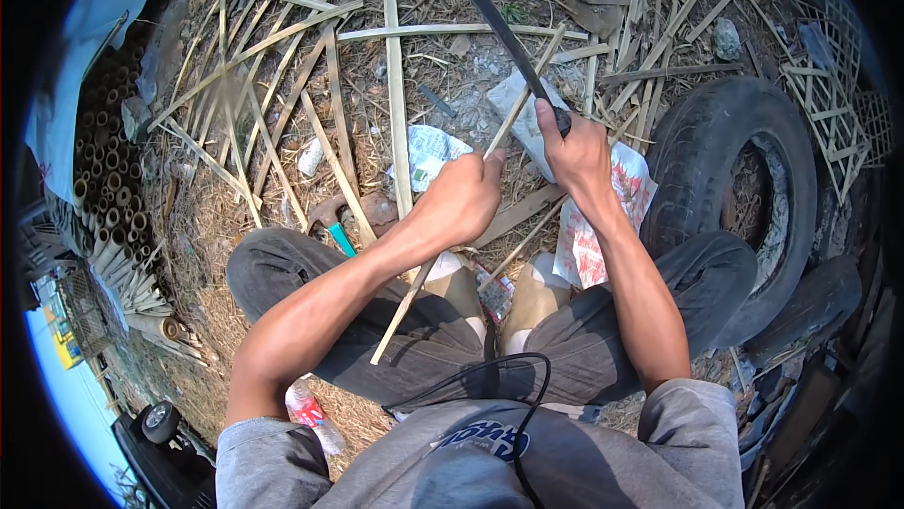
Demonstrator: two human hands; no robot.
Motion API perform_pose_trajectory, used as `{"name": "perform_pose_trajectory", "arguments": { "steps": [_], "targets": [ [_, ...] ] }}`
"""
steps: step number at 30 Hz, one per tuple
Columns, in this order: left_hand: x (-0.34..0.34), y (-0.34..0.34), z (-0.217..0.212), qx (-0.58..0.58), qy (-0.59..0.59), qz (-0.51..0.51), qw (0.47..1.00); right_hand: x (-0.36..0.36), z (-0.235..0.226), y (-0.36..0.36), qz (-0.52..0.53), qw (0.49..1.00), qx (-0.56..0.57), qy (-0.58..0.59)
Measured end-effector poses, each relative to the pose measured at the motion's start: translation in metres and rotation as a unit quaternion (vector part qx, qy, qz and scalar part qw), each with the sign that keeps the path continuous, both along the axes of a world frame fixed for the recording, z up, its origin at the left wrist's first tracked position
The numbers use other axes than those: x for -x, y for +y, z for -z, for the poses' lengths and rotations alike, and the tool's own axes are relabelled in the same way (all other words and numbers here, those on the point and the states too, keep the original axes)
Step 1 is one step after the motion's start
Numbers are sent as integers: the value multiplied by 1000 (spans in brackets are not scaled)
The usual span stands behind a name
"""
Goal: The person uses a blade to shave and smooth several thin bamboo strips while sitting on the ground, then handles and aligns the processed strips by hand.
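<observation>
Hands (461, 196) grip a thin strip (512, 113) and machete (491, 17).

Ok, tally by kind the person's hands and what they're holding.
Hands: 2, left hand and right hand
Long-bladed knife: 1, in the right hand
Pale strip: 1, in the left hand
Total: 4

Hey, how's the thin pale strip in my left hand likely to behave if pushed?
The strip is probably light, being so slender. It looks fairly stiff, running nearly straight either side of your left hand, though its thinness suggests it may flex.
</observation>
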State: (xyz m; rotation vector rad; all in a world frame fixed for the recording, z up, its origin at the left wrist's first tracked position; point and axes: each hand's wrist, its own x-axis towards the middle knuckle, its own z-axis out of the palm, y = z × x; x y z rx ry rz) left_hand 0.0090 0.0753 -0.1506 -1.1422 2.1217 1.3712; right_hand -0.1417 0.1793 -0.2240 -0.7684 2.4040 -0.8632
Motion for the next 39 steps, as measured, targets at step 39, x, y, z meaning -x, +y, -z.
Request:
{"name": "perform_pose_trajectory", "arguments": {
  "steps": [39],
  "targets": [
    [6,4,-16,45,43,38,997,39,-19,3,30,997,-5,68]
  ]
}}
